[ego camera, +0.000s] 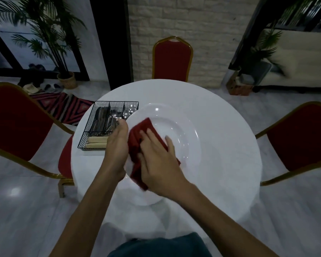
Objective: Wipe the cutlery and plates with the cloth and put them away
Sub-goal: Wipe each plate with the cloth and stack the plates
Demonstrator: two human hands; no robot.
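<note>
A large white plate (176, 115) with a wide rim is held tilted above the round white table (230, 145). My left hand (117, 145) grips its left rim. My right hand (157, 156) presses a dark red cloth (137, 138) flat against the plate's left side, fingers spread over it. Part of the cloth hangs below my palm. To the left stands a black wire cutlery basket (93, 125) holding knives, forks, spoons and wooden chopsticks in separate compartments.
Three red chairs with gold frames surround the table: one at the back (171, 58), one left (17, 123), one right (300, 138). A potted palm (67, 78) and a patterned rug (63, 106) lie beyond the basket.
</note>
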